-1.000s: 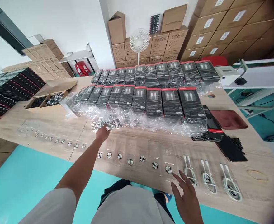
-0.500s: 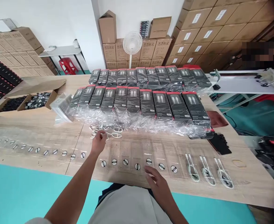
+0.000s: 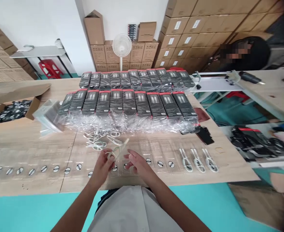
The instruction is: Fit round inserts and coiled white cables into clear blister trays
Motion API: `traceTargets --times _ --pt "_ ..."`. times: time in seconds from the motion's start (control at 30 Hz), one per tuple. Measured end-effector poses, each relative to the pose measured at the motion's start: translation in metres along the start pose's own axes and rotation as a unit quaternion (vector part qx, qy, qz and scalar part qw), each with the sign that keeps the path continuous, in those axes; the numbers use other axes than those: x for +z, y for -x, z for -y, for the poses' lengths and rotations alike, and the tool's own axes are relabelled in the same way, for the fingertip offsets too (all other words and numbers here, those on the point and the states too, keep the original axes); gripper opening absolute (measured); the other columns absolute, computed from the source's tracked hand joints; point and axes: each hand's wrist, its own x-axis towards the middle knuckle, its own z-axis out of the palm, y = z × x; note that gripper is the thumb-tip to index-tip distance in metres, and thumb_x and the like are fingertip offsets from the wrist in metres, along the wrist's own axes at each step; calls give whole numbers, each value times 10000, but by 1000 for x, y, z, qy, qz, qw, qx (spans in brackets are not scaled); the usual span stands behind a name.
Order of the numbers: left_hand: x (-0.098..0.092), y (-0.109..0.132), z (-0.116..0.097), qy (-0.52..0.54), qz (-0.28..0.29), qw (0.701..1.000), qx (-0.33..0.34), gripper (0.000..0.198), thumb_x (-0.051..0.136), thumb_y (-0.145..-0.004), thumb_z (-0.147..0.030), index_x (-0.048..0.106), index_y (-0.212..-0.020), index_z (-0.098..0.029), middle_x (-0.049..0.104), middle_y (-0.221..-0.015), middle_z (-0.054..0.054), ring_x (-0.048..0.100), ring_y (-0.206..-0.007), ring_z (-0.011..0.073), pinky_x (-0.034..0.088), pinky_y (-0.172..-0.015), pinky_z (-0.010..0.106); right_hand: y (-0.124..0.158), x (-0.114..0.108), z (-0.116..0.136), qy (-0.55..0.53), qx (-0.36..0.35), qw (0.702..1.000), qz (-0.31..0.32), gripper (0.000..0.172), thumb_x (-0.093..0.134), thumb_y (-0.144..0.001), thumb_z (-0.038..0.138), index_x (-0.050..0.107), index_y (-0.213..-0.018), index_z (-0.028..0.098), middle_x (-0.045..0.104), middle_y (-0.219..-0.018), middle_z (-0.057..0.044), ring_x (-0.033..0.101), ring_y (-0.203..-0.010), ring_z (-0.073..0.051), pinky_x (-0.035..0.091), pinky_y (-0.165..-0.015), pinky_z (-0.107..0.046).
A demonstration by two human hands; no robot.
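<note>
White cable (image 3: pixel 119 150), one coiled length, sits pinched in the left hand (image 3: pixel 104 162), whose fingers are closed around the loop while one end sticks up and to the right. The right hand (image 3: pixel 138 161) is half open with its fingers curled, their tips just beside the coil; I cannot tell whether they touch it. Both forearms reach forward over the near edge of the wooden table (image 3: pixel 30 145), and the hands meet in front of the body. A small heap of loose cables (image 3: pixel 97 140) lies just beyond the left hand. Three bagged cables (image 3: pixel 197 160) lie side by side to the right. Black boxes (image 3: pixel 128 102) stand in two rows: about ten near, about eleven behind.
</note>
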Motion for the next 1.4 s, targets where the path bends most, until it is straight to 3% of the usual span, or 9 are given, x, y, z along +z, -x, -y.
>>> traceTargets --times 0.2,0.33,0.5,0.63,0.83,0.93,1.1,1.23,1.4 --pt "48 16 -4 -3 141 990 -15 298 672 -828 -357 488 -1017 -218 595 -784 -10 583 -664 123 425 -537 219 20 -16 39 -77 -20 996 -36 474 673 -781 528 641 -1139 220 676 -840 -17 479 -528 -83 364 -543 -249" --pt "54 9 -12 64 257 956 -130 265 663 -838 -399 560 -941 -178 638 -912 57 641 -757 159 494 -599 254 32 -30 46 -96 -26 994 -43 471 691 -769 517 657 -1144 232 658 -797 -3 471 -554 -86 361 -561 -247" --pt "64 4 -11 153 332 900 -235 375 556 -879 -522 556 -783 -160 630 -899 88 627 -659 143 352 -415 191 42 -42 42 -143 -36 988 -49 425 704 -777 475 677 -1119 226 645 -790 -5 418 -518 -65 295 -516 -232" --pt "76 3 -16 80 369 910 -169 408 555 -880 -510 531 -687 -151 577 -829 61 508 -582 95 276 -433 207 49 -51 37 -196 -75 977 -38 378 718 -774 425 702 -1097 229 633 -805 -11 416 -536 -70 292 -515 -236" --pt "85 9 -35 -253 321 904 122 301 513 -917 -380 553 -693 -184 508 -801 28 458 -703 151 356 -652 280 58 -60 29 -245 -100 962 -69 261 752 -722 365 736 -948 238 667 -948 -48 531 -714 -132 391 -622 -265" --pt "89 15 -39 -254 317 904 131 272 519 -912 -362 571 -697 -203 522 -802 40 467 -707 174 352 -651 287 63 -62 28 -231 -94 964 -90 259 720 -725 394 727 -934 240 672 -962 -62 562 -778 -172 418 -675 -302" --pt "96 18 -32 -81 312 946 -27 336 576 -869 -467 567 -674 -194 561 -750 51 477 -639 158 313 -554 265 70 -68 33 -183 -104 975 -78 399 608 -687 375 709 -1043 226 655 -935 -76 546 -721 -182 426 -675 -336" --pt "101 19 -31 151 324 902 -243 440 565 -854 -529 426 -624 -181 571 -727 45 442 -498 89 182 -437 220 70 -70 36 -180 -114 972 -98 407 550 -758 446 708 -1040 197 634 -817 -70 500 -632 -160 380 -582 -309" --pt "107 20 -32 206 288 886 -300 478 584 -848 -527 365 -606 -178 528 -626 14 374 -421 47 141 -395 183 66 -69 41 -2 -131 978 -164 342 569 -839 515 698 -822 198 568 -618 -7 441 -533 -127 354 -543 -285"
